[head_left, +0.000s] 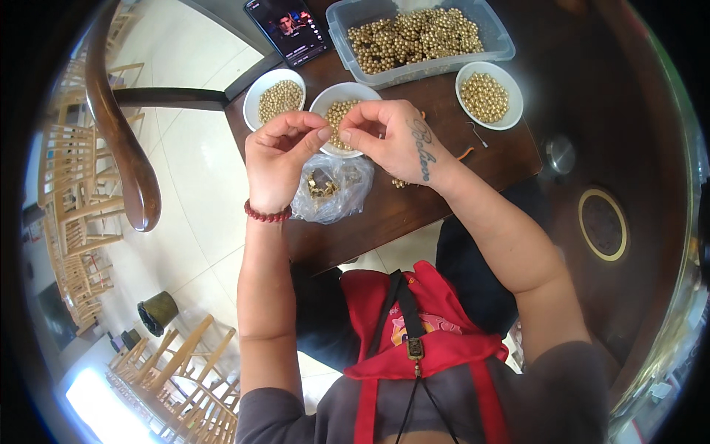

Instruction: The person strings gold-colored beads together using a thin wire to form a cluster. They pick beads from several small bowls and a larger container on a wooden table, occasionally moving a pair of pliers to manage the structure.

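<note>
My left hand [279, 152] and my right hand [396, 138] meet above a white bowl [360, 91] of gold beads [337, 114]. Thumb and forefinger are pinched together on each hand; whatever lies between the fingertips is too small to make out. Just below the hands, on the table, rests a clear plastic bag [353, 206] with shiny gold-coloured pieces [321, 188] in it. A few loose gold beads [399, 183] lie under my right wrist. Part of the bowl is hidden behind my fingers.
More gold beads fill a left bowl [253, 96], a right bowl [516, 105] and a clear plastic bin [436, 72] behind. A phone [288, 33] stands at the back left. A small metal hook [478, 134] and an orange-tipped item [465, 154] lie right of my hand.
</note>
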### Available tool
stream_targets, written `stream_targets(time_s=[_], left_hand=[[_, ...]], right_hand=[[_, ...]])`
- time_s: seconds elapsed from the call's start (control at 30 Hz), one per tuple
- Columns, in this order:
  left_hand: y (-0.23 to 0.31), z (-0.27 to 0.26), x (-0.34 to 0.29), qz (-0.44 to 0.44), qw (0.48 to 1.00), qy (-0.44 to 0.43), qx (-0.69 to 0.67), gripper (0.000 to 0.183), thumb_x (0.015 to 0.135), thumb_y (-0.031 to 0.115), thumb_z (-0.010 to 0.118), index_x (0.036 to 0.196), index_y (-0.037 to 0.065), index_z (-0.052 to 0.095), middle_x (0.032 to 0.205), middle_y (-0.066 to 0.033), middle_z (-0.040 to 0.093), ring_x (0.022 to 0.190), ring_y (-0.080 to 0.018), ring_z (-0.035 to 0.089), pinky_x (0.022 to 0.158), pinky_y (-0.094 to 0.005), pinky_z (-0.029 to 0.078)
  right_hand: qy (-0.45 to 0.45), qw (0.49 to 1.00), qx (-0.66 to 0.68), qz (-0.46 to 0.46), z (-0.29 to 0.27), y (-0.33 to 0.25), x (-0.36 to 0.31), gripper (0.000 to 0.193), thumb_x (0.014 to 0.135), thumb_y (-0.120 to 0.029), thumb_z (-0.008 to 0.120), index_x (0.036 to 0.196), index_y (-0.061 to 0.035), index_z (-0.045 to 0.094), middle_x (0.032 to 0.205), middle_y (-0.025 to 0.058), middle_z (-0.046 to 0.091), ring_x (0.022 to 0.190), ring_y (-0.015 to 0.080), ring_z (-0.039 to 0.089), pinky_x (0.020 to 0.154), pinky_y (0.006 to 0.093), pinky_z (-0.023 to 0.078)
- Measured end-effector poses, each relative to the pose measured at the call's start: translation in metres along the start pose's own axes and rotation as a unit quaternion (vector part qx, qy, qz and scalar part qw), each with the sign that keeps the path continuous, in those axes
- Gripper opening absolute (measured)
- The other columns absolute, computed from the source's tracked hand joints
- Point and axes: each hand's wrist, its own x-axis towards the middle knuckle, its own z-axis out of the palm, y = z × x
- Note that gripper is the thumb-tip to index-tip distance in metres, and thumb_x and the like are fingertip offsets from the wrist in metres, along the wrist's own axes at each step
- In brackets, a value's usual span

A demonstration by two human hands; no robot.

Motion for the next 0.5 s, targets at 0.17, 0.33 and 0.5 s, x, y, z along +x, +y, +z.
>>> stream_targets(time_s=[0.17, 0.33, 0.5], left_hand=[[0.008, -0.005, -0.007, 0.027, 0.999, -0.021, 0.017, 0.015, 0.081, -0.010, 0.066, 0.095, -0.003, 0.066, 0.090, -0.0064, 0.068, 0.084, -0.0118, 0.064, 0.078, -0.0241, 0.052], [0.017, -0.001, -0.012, 0.069, 0.995, -0.020, 0.073, 0.016, 0.079, -0.011, 0.067, 0.092, -0.002, 0.067, 0.087, -0.0045, 0.067, 0.079, -0.0089, 0.062, 0.070, -0.0217, 0.050], [0.033, 0.009, -0.020, 0.281, 0.924, -0.003, 0.258, 0.019, 0.071, -0.011, 0.071, 0.085, 0.000, 0.066, 0.080, -0.0064, 0.065, 0.070, -0.0137, 0.060, 0.062, -0.0246, 0.047]], right_hand=[[-0.053, 0.995, 0.051, 0.063, -0.005, -0.018, -0.008, 0.017, 0.084, -0.014, 0.065, 0.091, 0.0015, 0.067, 0.072, 0.0052, 0.066, 0.051, 0.0099, 0.059, 0.049, 0.0245, 0.048], [-0.016, 0.993, 0.108, 0.044, -0.009, -0.028, -0.013, 0.020, 0.089, -0.013, 0.063, 0.104, 0.0005, 0.066, 0.071, 0.0018, 0.064, 0.044, 0.0042, 0.051, 0.040, 0.0195, 0.040], [-0.022, 0.996, 0.087, -0.025, -0.013, -0.034, -0.020, 0.018, 0.089, -0.007, 0.063, 0.105, -0.0010, 0.068, 0.077, 0.0008, 0.067, 0.046, 0.0003, 0.047, 0.041, 0.0165, 0.037]])
